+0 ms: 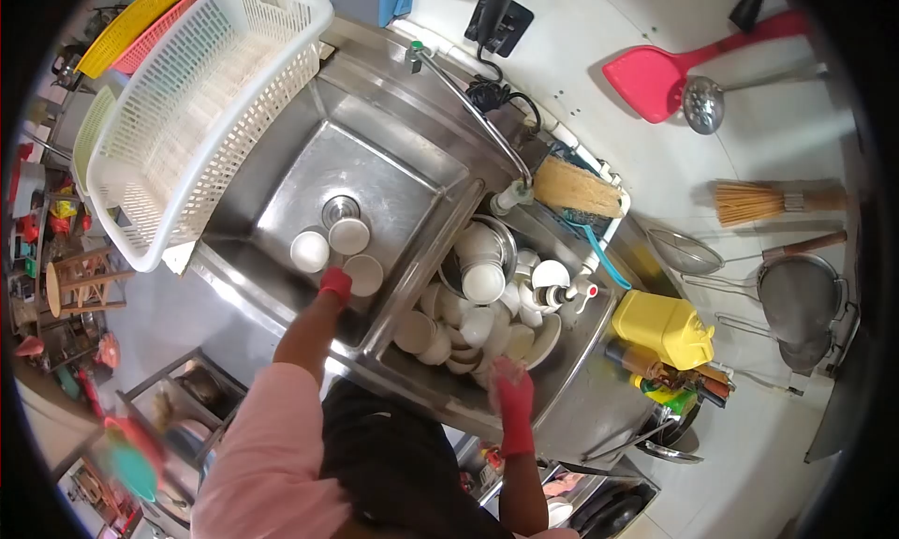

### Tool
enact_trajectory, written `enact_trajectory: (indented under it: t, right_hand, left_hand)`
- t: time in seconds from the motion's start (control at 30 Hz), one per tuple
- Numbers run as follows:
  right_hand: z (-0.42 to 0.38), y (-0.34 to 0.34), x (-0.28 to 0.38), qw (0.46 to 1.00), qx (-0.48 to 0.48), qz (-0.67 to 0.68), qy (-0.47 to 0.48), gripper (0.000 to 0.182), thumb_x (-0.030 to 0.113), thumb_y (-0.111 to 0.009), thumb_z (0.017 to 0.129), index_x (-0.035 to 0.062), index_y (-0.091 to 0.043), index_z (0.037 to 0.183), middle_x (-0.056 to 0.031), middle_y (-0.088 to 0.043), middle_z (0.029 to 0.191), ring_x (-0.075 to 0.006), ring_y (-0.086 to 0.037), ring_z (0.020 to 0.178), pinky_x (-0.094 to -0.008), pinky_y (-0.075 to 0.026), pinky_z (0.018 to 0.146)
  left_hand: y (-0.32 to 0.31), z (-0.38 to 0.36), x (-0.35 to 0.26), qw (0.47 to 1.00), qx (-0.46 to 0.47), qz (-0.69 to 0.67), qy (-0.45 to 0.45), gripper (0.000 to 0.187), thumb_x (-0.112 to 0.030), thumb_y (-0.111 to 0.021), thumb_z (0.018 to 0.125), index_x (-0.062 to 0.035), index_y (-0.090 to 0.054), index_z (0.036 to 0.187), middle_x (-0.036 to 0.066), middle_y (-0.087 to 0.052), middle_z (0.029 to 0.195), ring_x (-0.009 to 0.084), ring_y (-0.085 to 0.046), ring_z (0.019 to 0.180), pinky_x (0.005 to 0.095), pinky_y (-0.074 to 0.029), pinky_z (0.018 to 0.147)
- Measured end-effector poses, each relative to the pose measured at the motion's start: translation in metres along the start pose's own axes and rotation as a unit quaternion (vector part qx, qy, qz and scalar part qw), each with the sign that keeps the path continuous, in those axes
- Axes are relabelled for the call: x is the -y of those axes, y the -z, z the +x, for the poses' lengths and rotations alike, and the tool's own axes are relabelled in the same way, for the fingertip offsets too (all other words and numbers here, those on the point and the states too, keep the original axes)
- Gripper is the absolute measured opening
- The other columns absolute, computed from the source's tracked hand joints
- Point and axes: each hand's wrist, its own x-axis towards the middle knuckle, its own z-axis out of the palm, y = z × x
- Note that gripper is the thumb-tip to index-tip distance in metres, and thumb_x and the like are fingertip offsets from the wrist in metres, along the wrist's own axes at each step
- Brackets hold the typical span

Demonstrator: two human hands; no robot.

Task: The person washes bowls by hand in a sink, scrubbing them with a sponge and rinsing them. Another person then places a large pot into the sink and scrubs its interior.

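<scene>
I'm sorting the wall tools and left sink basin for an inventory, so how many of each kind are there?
White bowls in the left basin: 3
Red spatula: 1
Metal ladle: 1
Bamboo whisk brush: 1
Mesh strainers: 2
Total: 8

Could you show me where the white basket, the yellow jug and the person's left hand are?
white basket (201, 108): head view, on its slatted floor.
yellow jug (661, 326): head view, on its side wall.
left hand (335, 283): head view, on the back of the red glove.
</scene>
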Motion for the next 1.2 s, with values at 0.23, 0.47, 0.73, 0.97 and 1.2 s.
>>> enact_trajectory:
  t: [0.23,0.47,0.73,0.97,1.2]
  right_hand:
    - [0.004,0.010,0.014,0.984,-0.025,0.174,0.039,0.024,0.016,-0.060,0.089,0.0014,-0.065,0.107,-0.0099,-0.069,0.105,-0.0242,-0.065,0.095,-0.0338,-0.050,0.086]
    - [0.007,0.021,-0.014,0.993,-0.060,0.085,0.059,0.024,0.021,-0.061,0.088,0.0019,-0.064,0.103,-0.0099,-0.069,0.107,-0.0229,-0.066,0.092,-0.0324,-0.050,0.084]
    - [-0.019,0.036,-0.041,0.993,-0.018,0.118,0.004,0.036,0.027,-0.066,0.083,0.0080,-0.063,0.114,-0.0085,-0.068,0.108,-0.0241,-0.066,0.097,-0.0353,-0.050,0.084]
    - [-0.017,0.052,-0.041,0.999,-0.012,0.022,0.035,0.038,0.035,-0.063,0.085,0.0046,-0.062,0.108,-0.0106,-0.068,0.108,-0.0265,-0.065,0.100,-0.0356,-0.049,0.088]
    - [-0.013,0.052,-0.050,0.978,-0.010,0.176,0.114,0.034,0.027,-0.064,0.087,0.0054,-0.061,0.113,-0.0074,-0.066,0.107,-0.0194,-0.064,0.096,-0.0329,-0.050,0.083]
  left_hand:
    - [0.153,-0.161,-0.141,0.779,-0.276,-0.504,-0.251,0.032,-0.001,-0.052,0.089,-0.0012,-0.060,0.120,0.015,-0.067,0.108,0.0199,-0.066,0.088,0.0326,-0.052,0.075]
    - [0.022,-0.217,-0.210,0.875,-0.205,-0.188,-0.396,0.018,-0.009,-0.053,0.087,-0.0046,-0.067,0.098,0.017,-0.068,0.103,0.0318,-0.066,0.093,0.0431,-0.053,0.078]
    - [-0.044,-0.159,-0.194,0.967,-0.109,-0.032,-0.227,0.016,-0.015,-0.056,0.085,-0.0093,-0.070,0.091,0.020,-0.068,0.094,0.0382,-0.066,0.089,0.0473,-0.053,0.078]
    - [0.000,-0.191,-0.196,0.912,-0.035,0.154,-0.378,0.015,-0.016,-0.058,0.081,-0.0082,-0.070,0.087,0.018,-0.069,0.096,0.0375,-0.068,0.087,0.0466,-0.055,0.070]
    - [-0.063,-0.151,-0.186,0.950,-0.090,0.017,-0.299,0.015,-0.018,-0.060,0.081,-0.0090,-0.070,0.087,0.018,-0.069,0.092,0.0357,-0.069,0.086,0.0452,-0.055,0.070]
